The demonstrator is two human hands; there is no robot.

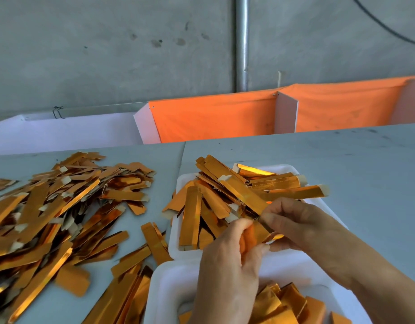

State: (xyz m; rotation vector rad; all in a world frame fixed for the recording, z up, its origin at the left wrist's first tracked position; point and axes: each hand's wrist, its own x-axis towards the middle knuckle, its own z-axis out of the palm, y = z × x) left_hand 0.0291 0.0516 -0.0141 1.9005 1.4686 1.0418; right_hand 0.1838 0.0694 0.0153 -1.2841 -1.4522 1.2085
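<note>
Grey table (342, 160); gold strip (248, 198), far-left to near-right, pinched between left hand (227, 260) and right hand (302, 225).

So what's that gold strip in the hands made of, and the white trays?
Gold strip: likely thin card faced with mirror-like metallic foil; loose strips show pale dull tabs and sharp creases. White trays: probably foam or moulded pulp; matte, thick rounded rims.
</note>
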